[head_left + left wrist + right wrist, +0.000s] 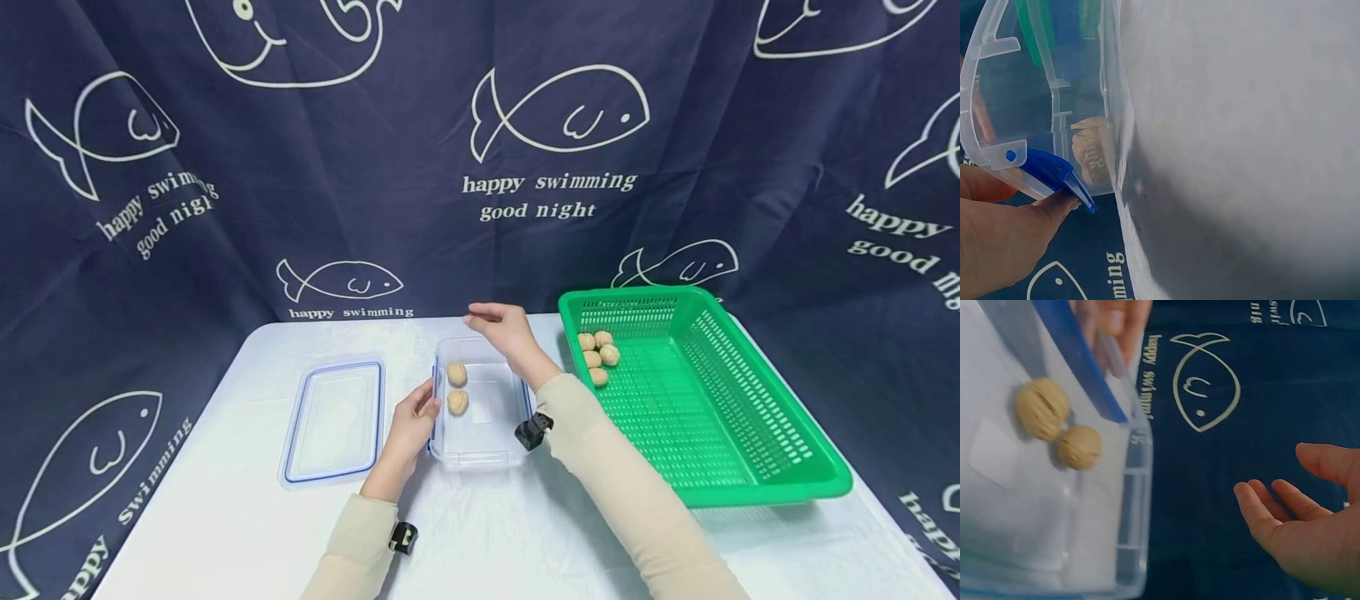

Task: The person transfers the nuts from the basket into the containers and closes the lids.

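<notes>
Two walnuts [457, 388] lie along the left side of a clear plastic food container [482, 457] with blue latches. My left hand [412, 423] grips the container's left wall; in the left wrist view its thumb lies against a blue latch [1054, 172]. Above the container's far right part, my right hand [507, 333] has nothing in it, its fingers spread apart from the thumb in the right wrist view. Several more walnuts [592, 359] sit in the left far corner of a green basket [750, 492].
A clear lid with a blue seal [335, 421] lies flat on the white-covered table [225, 517], left of the container. The green basket stands to the right, near my right forearm. Behind the table hangs a dark blue fish-print curtain [420, 192].
</notes>
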Demonstrator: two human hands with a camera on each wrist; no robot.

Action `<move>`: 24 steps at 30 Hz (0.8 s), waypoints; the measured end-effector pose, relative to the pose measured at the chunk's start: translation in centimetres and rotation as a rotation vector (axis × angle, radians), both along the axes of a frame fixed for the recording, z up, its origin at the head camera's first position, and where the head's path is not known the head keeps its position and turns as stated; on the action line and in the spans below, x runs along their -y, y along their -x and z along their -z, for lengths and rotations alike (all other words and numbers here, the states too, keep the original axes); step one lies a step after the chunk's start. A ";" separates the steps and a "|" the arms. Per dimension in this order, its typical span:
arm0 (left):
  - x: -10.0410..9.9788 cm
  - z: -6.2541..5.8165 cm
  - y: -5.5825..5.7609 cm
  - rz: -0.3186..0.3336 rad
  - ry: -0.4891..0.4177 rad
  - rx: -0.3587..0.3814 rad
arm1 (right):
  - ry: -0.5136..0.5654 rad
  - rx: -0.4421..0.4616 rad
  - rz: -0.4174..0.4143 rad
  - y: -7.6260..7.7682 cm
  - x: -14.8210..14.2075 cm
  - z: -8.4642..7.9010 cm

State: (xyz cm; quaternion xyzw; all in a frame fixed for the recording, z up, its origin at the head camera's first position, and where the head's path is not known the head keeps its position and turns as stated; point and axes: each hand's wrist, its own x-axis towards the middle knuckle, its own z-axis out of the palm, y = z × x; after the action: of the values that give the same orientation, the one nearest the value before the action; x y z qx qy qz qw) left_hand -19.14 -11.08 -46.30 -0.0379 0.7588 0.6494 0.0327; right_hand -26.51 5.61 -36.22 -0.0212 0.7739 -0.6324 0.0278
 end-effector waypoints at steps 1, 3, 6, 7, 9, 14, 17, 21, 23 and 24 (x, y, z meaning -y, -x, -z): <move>0.0 0.0 0.0 -0.001 0.000 0.000 | -0.002 -0.001 -0.001 0.1 -0.2 -0.4; 0.0 -0.1 0.0 -0.004 -0.005 0.000 | -0.004 -0.004 -0.001 0.4 -0.8 -1.1; 0.0 -0.2 0.0 -0.008 -0.009 -0.001 | -0.013 -0.010 0.006 0.6 -1.9 -2.1; -0.1 -0.2 0.0 -0.007 -0.012 0.000 | -0.011 -0.012 0.011 0.7 -2.4 -2.3; -0.1 -0.2 -0.1 -0.005 -0.016 0.005 | -0.013 -0.013 0.021 0.8 -3.3 -2.6; -0.1 0.0 -0.2 -0.007 -0.037 0.012 | -0.026 -0.045 0.047 1.1 -6.3 -2.7; -0.1 0.2 -0.1 -0.008 -0.040 0.008 | -0.024 -0.078 0.065 1.2 -8.4 -2.2; -0.1 0.3 0.1 -0.012 -0.046 0.009 | -0.019 -0.097 0.105 1.3 -11.3 -1.4; 0.0 0.2 0.1 -0.016 -0.051 0.009 | -0.014 -0.093 0.119 1.4 -12.5 -1.1; 0.0 0.2 0.2 -0.017 -0.047 0.011 | -0.005 -0.087 0.126 1.4 -13.0 -0.9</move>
State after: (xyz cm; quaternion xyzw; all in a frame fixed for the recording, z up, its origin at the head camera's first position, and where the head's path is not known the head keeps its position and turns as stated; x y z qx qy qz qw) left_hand -19.29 -11.10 -46.50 -0.0472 0.7426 0.6673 0.0321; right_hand -27.92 18.65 -35.31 0.0002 0.7757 -0.6295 -0.0455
